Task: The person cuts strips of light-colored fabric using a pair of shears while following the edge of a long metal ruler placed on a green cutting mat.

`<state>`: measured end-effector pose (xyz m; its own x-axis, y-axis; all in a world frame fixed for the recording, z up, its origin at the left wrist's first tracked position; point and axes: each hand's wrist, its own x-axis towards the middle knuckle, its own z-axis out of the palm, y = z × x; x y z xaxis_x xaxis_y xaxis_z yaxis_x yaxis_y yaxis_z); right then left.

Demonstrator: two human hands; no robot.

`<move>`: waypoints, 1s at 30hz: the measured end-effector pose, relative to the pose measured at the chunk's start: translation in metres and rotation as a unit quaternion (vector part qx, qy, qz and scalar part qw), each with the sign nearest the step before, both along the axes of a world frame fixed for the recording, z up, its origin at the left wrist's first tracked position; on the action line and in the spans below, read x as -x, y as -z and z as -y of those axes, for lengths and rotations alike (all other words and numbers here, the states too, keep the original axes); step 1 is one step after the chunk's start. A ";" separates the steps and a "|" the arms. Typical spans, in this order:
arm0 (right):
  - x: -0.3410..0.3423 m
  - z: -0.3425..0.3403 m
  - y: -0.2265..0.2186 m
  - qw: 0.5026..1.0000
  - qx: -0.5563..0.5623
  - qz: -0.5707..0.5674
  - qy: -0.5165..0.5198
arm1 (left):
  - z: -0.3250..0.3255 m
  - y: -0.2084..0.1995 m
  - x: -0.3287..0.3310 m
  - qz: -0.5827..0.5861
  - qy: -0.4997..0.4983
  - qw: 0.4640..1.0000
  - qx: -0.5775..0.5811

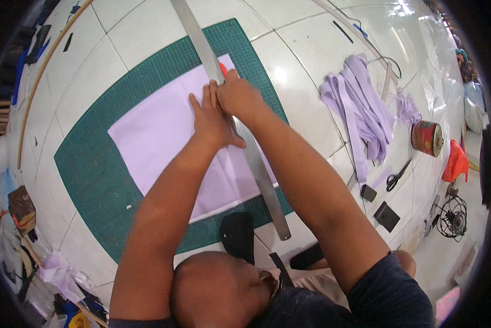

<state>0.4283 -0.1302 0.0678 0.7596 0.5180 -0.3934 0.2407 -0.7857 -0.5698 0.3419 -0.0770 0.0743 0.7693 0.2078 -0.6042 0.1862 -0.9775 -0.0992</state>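
A lilac cloth lies flat on a green cutting mat on the floor. Across the cloth's right part runs a long steel ruler, slanting from the top of the view toward me. My left hand presses down on the ruler and cloth with its fingers spread. Just beside it, my right hand is closed around a small red tool at the ruler's right edge. Only the tool's red end shows; my fingers hide the rest, so its exact kind is unclear.
On the tiles at right lie a heap of lilac strips, a rusty tin, black scissors and small black blocks. A wooden rod curves along the left. My bent leg is close to the mat's near edge.
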 end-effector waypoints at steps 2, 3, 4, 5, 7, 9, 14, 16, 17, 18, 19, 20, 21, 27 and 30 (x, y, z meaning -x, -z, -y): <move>0.003 0.009 0.001 1.000 0.022 -0.009 -0.016 | 0.000 -0.003 -0.002 -0.007 0.005 1.000 0.006; 0.002 0.014 -0.001 0.999 0.034 -0.008 -0.021 | 0.002 -0.001 -0.004 0.004 0.005 1.000 0.007; 0.008 0.023 0.002 0.999 0.027 -0.016 -0.032 | 0.000 0.002 -0.002 0.011 -0.003 1.000 0.002; 0.022 0.042 0.004 0.999 0.021 -0.023 -0.042 | -0.003 0.006 0.001 0.018 -0.010 1.000 -0.003; 0.051 0.079 0.004 0.998 0.015 -0.033 -0.051 | -0.006 0.005 0.002 0.041 -0.019 0.999 -0.009; 0.081 0.115 0.002 0.997 0.037 -0.046 -0.040 | -0.003 0.008 0.002 0.050 -0.023 0.998 -0.006; 0.152 0.203 -0.019 0.987 0.129 -0.095 -0.004 | 0.003 0.005 -0.001 0.050 -0.026 0.998 0.015; 0.183 0.234 -0.025 0.976 0.167 -0.139 -0.009 | -0.005 0.006 0.006 0.044 -0.032 0.998 0.012; 0.195 0.250 -0.031 0.966 0.194 -0.167 -0.011 | -0.006 0.004 0.007 0.043 -0.035 0.998 0.014; 0.205 0.264 -0.035 0.961 0.208 -0.180 -0.012 | -0.007 0.003 0.006 0.042 -0.037 0.998 0.016; 0.212 0.272 -0.037 0.959 0.213 -0.184 -0.020 | -0.007 0.003 0.005 0.041 -0.036 0.998 0.014; 0.220 0.281 -0.037 0.959 0.212 -0.183 -0.031 | -0.008 0.003 0.005 0.040 -0.034 0.999 0.011; 0.223 0.286 -0.038 0.963 0.202 -0.171 -0.045 | -0.007 0.002 0.002 0.042 -0.031 0.999 0.010; 0.187 0.320 -0.084 0.978 0.185 -0.092 -0.017 | -0.005 0.017 0.002 0.050 -0.024 0.998 0.033; 0.124 0.358 -0.126 0.979 0.202 -0.026 0.022 | -0.008 0.012 0.003 0.035 -0.044 0.998 0.021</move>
